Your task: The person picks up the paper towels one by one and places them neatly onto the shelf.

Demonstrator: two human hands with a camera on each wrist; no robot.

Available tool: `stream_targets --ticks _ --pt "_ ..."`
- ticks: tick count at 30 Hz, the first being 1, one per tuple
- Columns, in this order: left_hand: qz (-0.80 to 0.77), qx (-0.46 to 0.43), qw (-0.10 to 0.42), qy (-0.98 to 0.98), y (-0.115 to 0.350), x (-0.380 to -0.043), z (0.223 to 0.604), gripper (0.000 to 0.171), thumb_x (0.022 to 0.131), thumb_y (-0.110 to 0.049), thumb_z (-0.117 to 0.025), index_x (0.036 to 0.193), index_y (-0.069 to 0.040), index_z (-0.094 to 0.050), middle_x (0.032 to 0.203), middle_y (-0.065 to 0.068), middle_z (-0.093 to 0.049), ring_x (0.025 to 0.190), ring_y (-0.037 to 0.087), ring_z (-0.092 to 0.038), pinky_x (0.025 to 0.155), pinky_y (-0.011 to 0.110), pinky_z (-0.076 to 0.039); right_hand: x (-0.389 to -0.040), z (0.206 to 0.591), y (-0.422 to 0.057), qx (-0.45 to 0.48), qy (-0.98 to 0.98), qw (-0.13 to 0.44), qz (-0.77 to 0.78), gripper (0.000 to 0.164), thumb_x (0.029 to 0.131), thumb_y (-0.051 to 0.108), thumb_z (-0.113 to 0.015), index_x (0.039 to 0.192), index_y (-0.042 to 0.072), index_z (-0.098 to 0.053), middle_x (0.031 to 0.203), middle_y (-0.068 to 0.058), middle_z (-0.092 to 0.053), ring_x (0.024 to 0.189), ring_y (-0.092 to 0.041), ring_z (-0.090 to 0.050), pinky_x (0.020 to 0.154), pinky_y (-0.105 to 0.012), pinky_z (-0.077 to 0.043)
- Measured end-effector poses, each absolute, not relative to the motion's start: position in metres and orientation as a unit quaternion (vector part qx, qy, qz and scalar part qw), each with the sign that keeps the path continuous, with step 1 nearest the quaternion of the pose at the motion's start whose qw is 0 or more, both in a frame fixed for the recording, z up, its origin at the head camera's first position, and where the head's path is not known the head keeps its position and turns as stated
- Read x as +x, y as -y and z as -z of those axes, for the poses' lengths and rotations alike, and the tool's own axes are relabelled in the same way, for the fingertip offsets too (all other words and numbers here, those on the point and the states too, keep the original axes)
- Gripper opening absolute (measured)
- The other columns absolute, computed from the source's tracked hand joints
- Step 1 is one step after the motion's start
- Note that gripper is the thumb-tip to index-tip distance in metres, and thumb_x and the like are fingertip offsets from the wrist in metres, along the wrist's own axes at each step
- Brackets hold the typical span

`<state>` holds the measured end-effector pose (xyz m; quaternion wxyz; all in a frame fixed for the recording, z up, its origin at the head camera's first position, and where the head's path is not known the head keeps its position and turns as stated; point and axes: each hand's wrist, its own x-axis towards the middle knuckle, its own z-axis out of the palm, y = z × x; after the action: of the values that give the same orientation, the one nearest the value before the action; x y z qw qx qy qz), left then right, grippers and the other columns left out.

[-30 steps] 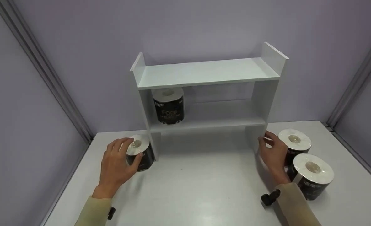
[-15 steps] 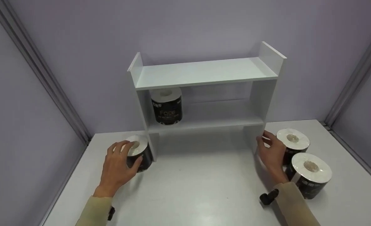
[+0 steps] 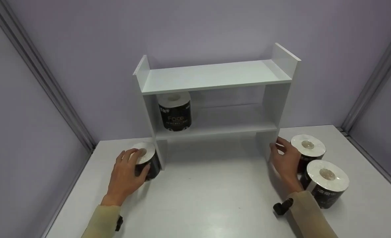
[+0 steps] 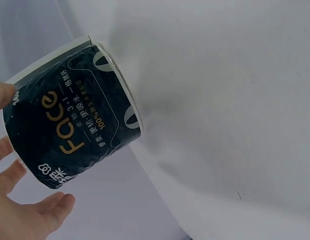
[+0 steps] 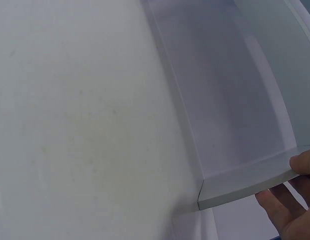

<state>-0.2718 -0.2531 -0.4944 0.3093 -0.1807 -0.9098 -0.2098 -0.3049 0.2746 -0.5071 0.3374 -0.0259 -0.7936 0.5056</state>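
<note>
My left hand [image 3: 124, 173] is at a toilet paper roll [image 3: 152, 166] in a black "Face" wrapper, which stands outside the shelf's left side. Its fingers are spread over the roll's white top and the thumb lies by the near side. In the left wrist view, some fingers [image 4: 59, 207] show apart from the wrapper; firm contact is not visible. My right hand [image 3: 286, 158] pinches the front edge of the white shelf unit's [image 3: 215, 77] right side panel, thumb inside, fingers outside. The panel edge [image 5: 245, 192] between them shows in the right wrist view.
Another black-wrapped roll [image 3: 175, 114] stands at the left end of the middle shelf. Two more rolls, a farther one [image 3: 308, 145] and a nearer one [image 3: 327, 180], stand right of the unit, close to my right wrist. Walls bound the white table [image 3: 198, 205].
My left hand has moved slightly right, its fingers further over the top of the roll. The right hand keeps its hold on the side panel; the whole view has shifted slightly.
</note>
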Motion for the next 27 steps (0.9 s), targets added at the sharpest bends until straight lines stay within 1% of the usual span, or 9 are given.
stream_targets --ticks 4,9,11,18,23,27 --pt "0.214 -0.184 0.312 0.907 0.253 -0.272 0.498 0.051 0.093 -0.019 -0.084 0.14 -0.007 -0.067 0.138 0.02 -0.065 0.132 0.052 -0.055 0.12 0.064 -0.041 -0.306 0.507 -0.274 -0.026 0.797 0.337 -0.501 0.031 0.098 -0.003 -0.071 0.128 -0.009 -0.072 0.12 -0.032 -0.073 0.11 -0.05 -0.074 0.076 0.003 -0.047" --pt "0.215 -0.182 0.317 0.906 0.253 -0.272 0.501 0.05 0.092 -0.018 -0.085 0.138 -0.007 -0.069 0.136 0.02 -0.065 0.133 0.053 -0.054 0.111 0.067 -0.048 -0.305 0.508 -0.274 -0.031 0.802 0.334 -0.495 0.031 0.098 -0.002 -0.071 0.128 -0.008 -0.072 0.119 -0.032 -0.074 0.109 -0.049 -0.075 0.076 0.004 -0.046" --pt "0.215 -0.184 0.316 0.905 0.252 -0.272 0.502 0.051 0.092 -0.019 -0.085 0.138 -0.006 -0.068 0.136 0.02 -0.065 0.133 0.051 -0.054 0.107 0.066 -0.05 -0.304 0.508 -0.274 -0.035 0.801 0.333 -0.496 0.03 0.098 -0.002 -0.072 0.127 -0.008 -0.072 0.119 -0.031 -0.074 0.109 -0.049 -0.075 0.076 0.004 -0.046" --pt "0.228 -0.166 0.292 0.914 0.252 -0.273 0.505 0.054 0.091 -0.022 -0.086 0.141 -0.01 -0.067 0.14 0.017 -0.062 0.133 0.047 -0.055 0.101 0.064 -0.054 -0.303 0.506 -0.273 -0.039 0.798 0.328 -0.503 0.031 0.098 -0.001 -0.071 0.129 -0.007 -0.072 0.119 -0.03 -0.074 0.111 -0.048 -0.075 0.076 0.003 -0.047" --pt "0.236 -0.166 0.299 0.91 0.252 -0.277 0.506 0.055 0.089 -0.02 -0.088 0.139 -0.011 -0.068 0.136 0.016 -0.062 0.129 0.048 -0.057 0.092 0.064 -0.059 -0.304 0.509 -0.273 -0.018 0.794 0.356 -0.491 0.03 0.096 -0.005 -0.073 0.126 -0.008 -0.073 0.114 -0.031 -0.075 0.104 -0.049 -0.076 0.076 0.0 -0.049" --pt "0.236 -0.176 0.313 0.903 0.25 -0.28 0.505 0.057 0.086 -0.019 -0.091 0.138 -0.009 -0.068 0.133 0.016 -0.063 0.127 0.048 -0.058 0.092 0.064 -0.059 -0.306 0.51 -0.274 -0.008 0.792 0.374 -0.482 0.029 0.096 -0.006 -0.072 0.124 -0.009 -0.074 0.112 -0.032 -0.075 0.101 -0.049 -0.076 0.076 0.001 -0.048"
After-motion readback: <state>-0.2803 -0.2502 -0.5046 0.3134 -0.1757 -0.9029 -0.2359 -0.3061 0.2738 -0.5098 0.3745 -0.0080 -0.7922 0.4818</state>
